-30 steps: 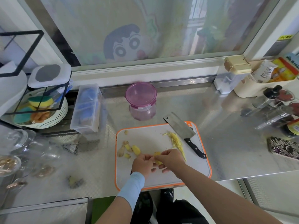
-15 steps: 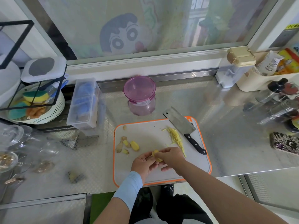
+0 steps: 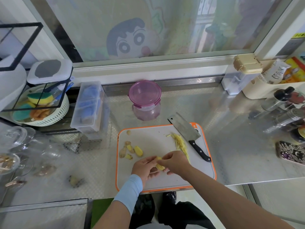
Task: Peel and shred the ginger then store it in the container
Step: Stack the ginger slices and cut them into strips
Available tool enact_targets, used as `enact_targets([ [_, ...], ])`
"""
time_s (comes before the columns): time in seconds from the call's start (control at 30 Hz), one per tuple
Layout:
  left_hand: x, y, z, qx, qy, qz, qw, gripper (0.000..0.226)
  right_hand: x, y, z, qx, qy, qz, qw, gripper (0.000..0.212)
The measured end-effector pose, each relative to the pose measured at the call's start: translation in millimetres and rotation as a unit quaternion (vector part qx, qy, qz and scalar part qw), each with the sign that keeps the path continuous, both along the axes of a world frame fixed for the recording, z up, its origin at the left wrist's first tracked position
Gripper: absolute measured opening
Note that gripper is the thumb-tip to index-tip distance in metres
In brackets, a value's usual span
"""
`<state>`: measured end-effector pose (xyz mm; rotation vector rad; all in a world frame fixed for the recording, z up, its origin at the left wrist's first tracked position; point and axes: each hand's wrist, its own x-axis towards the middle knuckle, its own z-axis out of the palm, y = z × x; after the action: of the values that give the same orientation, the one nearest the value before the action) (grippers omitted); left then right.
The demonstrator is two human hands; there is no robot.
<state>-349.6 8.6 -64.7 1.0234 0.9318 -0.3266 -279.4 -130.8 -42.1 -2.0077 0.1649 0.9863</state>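
A yellow piece of ginger (image 3: 159, 164) is held between both hands over the white, orange-rimmed cutting board (image 3: 155, 139). My left hand (image 3: 145, 169) grips it from the left and my right hand (image 3: 175, 163) pinches it from the right. Several peeled ginger chunks (image 3: 132, 150) lie at the board's left. A strip of ginger shreds (image 3: 179, 142) lies to the right, beside a cleaver (image 3: 186, 132) with a black handle. The pink-lidded container (image 3: 145, 100) stands shut behind the board.
A clear plastic box (image 3: 89, 106) and a basket of sponges (image 3: 41, 106) sit at the left, with glassware (image 3: 16, 146) in front. Bottles (image 3: 283, 103), a beige bin (image 3: 267, 90) and a patterned phone (image 3: 290, 151) fill the right. The counter's front edge runs just below the board.
Both hands stay together on the ginger piece and shift only slightly. The camera view has tilted a little. Nothing else on the board moved.
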Motion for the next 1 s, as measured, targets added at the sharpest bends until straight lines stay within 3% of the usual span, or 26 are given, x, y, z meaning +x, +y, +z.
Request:
enact_targets([
  [0.33, 0, 5, 2, 0.01, -0.015, -0.025, 1.0, 0.019, 7, -6, -4, 0.055, 0.047, -0.057, 0.996, 0.021],
  [0.53, 6, 4, 7, 0.16, -0.021, -0.117, 0.98, 0.016, 3, -8, -6, 0.071, 0.082, -0.089, 0.99, 0.017],
  [0.63, 9, 5, 6, 0.181, -0.043, -0.145, 0.972, 0.024, 3, -4, -8, 0.09, 0.086, -0.103, 0.987, 0.012],
  [0.73, 10, 7, 7, 0.188, -0.029, -0.155, 0.969, 0.015, 5, 0, -9, 0.1, 0.083, -0.106, 0.986, 0.01],
  [0.93, 12, 7, 6, 0.2, 0.02, -0.167, 0.965, 0.018, 2, -2, -13, 0.122, 0.144, -0.095, 0.977, 0.02],
  [1.0, 12, 6, 7, 0.239, 0.036, -0.214, 0.946, 0.017, 0, -1, -18, 0.121, 0.138, -0.115, 0.976, 0.02],
])
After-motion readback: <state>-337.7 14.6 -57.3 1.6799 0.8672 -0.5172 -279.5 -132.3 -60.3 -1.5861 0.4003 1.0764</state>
